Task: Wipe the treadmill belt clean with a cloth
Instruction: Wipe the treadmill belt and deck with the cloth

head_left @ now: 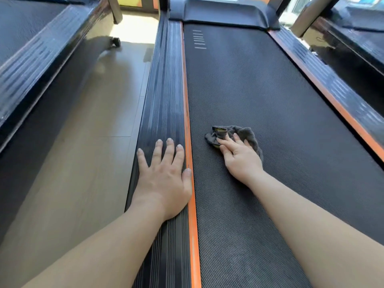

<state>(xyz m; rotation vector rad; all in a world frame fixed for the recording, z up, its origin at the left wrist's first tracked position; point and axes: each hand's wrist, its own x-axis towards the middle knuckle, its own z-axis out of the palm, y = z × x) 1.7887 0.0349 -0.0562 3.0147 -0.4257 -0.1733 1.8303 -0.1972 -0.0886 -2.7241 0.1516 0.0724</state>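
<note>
The black textured treadmill belt (259, 96) runs away from me between two orange strips. A crumpled dark grey cloth (230, 133) with a yellow-green edge lies on the belt's left part. My right hand (239, 156) presses flat on the cloth with straight fingers, covering its near half. My left hand (164, 173) rests flat, fingers spread, on the ribbed black left side rail (164, 90), its thumb on the orange strip (188, 125).
The motor cover (224, 12) closes the belt's far end, with uprights on both sides. The right side rail (332, 86) has its own orange strip. Other treadmills stand at left (31, 59) and right (357, 44). A pale floor strip (93, 132) lies between.
</note>
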